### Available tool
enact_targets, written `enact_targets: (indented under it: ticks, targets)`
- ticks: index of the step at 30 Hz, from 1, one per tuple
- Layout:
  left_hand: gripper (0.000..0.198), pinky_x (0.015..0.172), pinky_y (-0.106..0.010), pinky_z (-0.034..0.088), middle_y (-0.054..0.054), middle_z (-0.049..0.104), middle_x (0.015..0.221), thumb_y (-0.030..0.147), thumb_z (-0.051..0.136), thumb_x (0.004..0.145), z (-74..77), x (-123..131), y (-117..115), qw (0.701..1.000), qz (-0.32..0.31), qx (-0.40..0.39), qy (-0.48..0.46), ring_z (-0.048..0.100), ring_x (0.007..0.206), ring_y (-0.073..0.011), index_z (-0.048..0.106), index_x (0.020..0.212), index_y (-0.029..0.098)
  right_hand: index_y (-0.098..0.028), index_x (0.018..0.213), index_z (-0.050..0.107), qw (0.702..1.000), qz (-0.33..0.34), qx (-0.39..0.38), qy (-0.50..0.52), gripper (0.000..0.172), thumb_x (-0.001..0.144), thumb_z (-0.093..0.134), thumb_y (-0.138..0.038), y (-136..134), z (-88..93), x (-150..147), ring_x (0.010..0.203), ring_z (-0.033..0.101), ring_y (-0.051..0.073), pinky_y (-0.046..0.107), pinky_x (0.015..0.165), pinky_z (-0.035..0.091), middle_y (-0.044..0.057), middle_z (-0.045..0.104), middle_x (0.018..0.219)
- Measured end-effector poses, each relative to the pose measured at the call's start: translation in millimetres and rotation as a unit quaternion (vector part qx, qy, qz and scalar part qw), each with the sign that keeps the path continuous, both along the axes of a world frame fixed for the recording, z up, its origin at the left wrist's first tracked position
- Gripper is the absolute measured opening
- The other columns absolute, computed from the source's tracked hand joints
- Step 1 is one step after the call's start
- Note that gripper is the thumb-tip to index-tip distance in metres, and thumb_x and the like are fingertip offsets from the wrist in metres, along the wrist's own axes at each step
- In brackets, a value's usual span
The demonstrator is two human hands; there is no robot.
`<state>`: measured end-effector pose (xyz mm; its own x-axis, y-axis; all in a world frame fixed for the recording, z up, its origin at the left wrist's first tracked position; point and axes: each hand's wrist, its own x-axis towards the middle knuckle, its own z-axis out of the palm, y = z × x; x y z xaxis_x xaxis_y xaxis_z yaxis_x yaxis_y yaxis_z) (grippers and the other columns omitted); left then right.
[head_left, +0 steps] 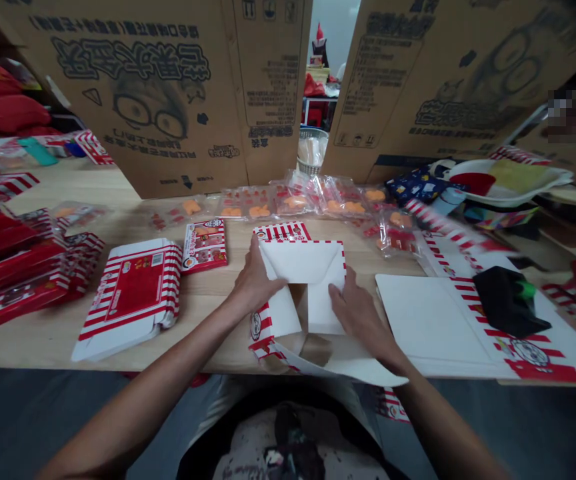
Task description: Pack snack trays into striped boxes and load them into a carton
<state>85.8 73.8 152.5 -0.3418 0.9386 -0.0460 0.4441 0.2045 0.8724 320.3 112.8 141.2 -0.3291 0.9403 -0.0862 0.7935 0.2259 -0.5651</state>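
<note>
A partly folded carton point(301, 262), white inside with red-and-white stripes outside, stands at the table's front edge, its flaps spread. My left hand point(257, 275) grips its left side, thumb on the inner flap. On the right side, my right hand point(355, 307) holds the carton wall, fingertips on the white flap. Just left of it lies a small red box point(205, 245) with pictures of food. A stack of flat striped cartons point(135, 283) sits farther left. Behind the carton, clear packets point(261, 203) with orange and red pieces lie in a row.
Large brown cardboard sheets point(183, 87) stand along the back. Finished-looking red boxes point(18, 267) are piled at far left. At right are flat white sheets point(433, 320), a black tape dispenser point(508, 300) and a white basin point(513, 180). A person's blurred arm shows at upper right.
</note>
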Motion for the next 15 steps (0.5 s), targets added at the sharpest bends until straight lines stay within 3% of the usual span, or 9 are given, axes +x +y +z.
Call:
enact_targets:
  ticks: [4, 7, 10, 15]
  targets:
    - [0.113, 0.118, -0.051, 0.037, -0.017, 0.039, 0.157, 0.04, 0.077, 0.076, 24.0, -6, -9, 0.99, 0.016, 0.106, -0.096, 0.045, 0.141, -0.0336, 0.003, 0.159, 0.023, -0.017, 0.151, 0.034, 0.99, -0.039, -0.013, 0.136, 0.064, 0.094, 0.045, -0.044, 7, 12.1, 6, 0.083, 0.07, 0.03, 0.041, 0.073, 0.053, 0.012, 0.073, 0.097]
    - [0.102, 0.117, -0.052, 0.039, -0.014, 0.038, 0.159, 0.037, 0.074, 0.081, 38.8, -13, -18, 0.982, 0.036, 0.145, -0.116, 0.045, 0.141, -0.0326, 0.009, 0.159, 0.027, -0.019, 0.15, 0.04, 0.974, 0.001, -0.051, 0.22, 0.064, 0.092, 0.049, -0.044, 14, 23.7, 9, 0.075, 0.065, 0.025, 0.037, 0.067, 0.051, 0.006, 0.071, 0.09]
    - [0.092, 0.122, -0.051, 0.032, -0.01, 0.036, 0.161, 0.036, 0.07, 0.085, 34.6, -17, -25, 0.972, 0.063, 0.199, -0.106, 0.039, 0.146, -0.031, 0.015, 0.158, 0.031, -0.021, 0.144, 0.05, 0.953, 0.068, -0.057, 0.291, 0.059, 0.089, 0.053, -0.04, 20, 24.6, 3, 0.089, 0.064, 0.023, 0.036, 0.077, 0.053, 0.008, 0.07, 0.111]
    - [0.093, 0.123, -0.051, 0.03, -0.007, 0.026, 0.166, 0.043, 0.071, 0.084, 20.5, -38, -27, 0.973, 0.056, 0.201, -0.094, 0.031, 0.15, -0.0319, 0.015, 0.158, 0.035, -0.023, 0.151, 0.044, 0.921, 0.075, -0.125, 0.36, 0.068, 0.087, 0.056, -0.041, 22, 8.7, -10, 0.116, 0.058, 0.024, 0.039, 0.097, 0.05, 0.01, 0.054, 0.146]
